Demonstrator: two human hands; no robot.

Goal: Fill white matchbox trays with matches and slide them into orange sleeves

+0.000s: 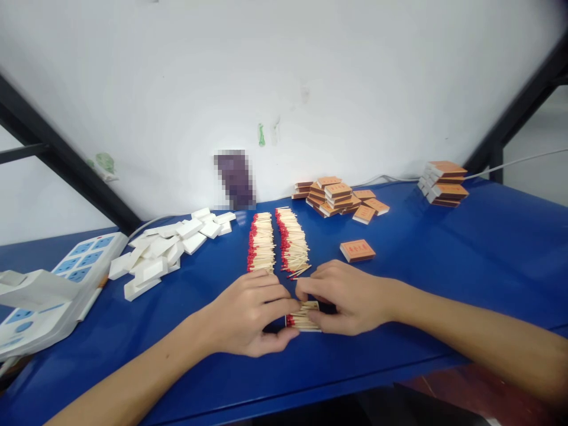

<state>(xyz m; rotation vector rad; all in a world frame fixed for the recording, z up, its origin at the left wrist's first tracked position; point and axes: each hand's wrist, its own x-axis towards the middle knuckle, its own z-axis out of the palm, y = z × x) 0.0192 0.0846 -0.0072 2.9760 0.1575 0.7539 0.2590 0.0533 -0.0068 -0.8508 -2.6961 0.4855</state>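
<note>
A small white tray of red-tipped matches (303,319) lies on the blue table between both hands. My left hand (254,312) grips its left end, thumb at the near corner and fingers at the far side. At the right end, my right hand (344,299) has its thumb and fingers closed on the tray and the matches in it. Beyond the hands, two long rows of matches stretch away, a left row (262,241) and a right row (293,239), with a few loose sticks at the near end. One orange matchbox (357,250) rests behind my right hand.
White empty trays (164,245) are heaped at the left, beside a power strip (84,269). Orange matchboxes (335,195) are piled at the back, with another stack (445,183) at the back right. A blurred dark object (237,177) leans on the wall.
</note>
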